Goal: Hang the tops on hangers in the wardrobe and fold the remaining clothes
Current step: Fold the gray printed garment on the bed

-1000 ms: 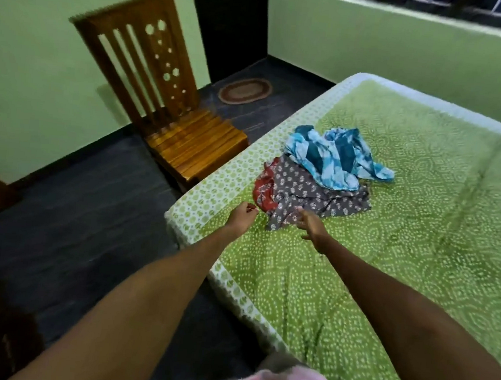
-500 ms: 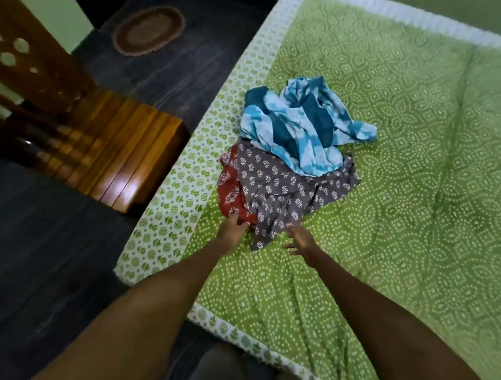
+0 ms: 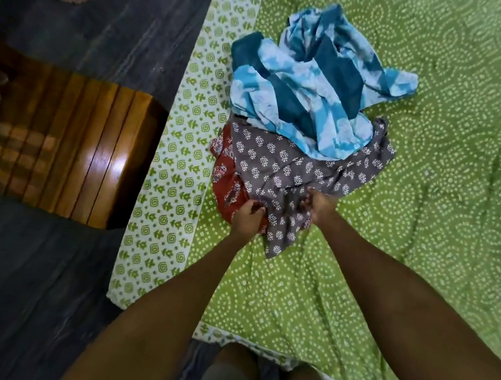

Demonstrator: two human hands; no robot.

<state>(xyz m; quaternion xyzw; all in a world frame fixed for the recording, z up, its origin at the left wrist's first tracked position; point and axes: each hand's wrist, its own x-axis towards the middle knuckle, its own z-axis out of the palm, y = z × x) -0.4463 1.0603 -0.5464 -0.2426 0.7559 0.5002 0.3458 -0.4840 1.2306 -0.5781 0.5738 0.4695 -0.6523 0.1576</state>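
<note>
The bed [image 3: 417,263], under a green dotted sheet, spreads beneath both hands; dark floor and a wooden chair [image 3: 67,145] lie off to the left. Just beyond the fingers sits the blue garment [image 3: 305,89]. The left hand [image 3: 248,216] and right hand [image 3: 320,205] both pinch the grey printed garment [image 3: 287,168], probably to lift it free of the red garment [image 3: 228,185] beneath.
</note>
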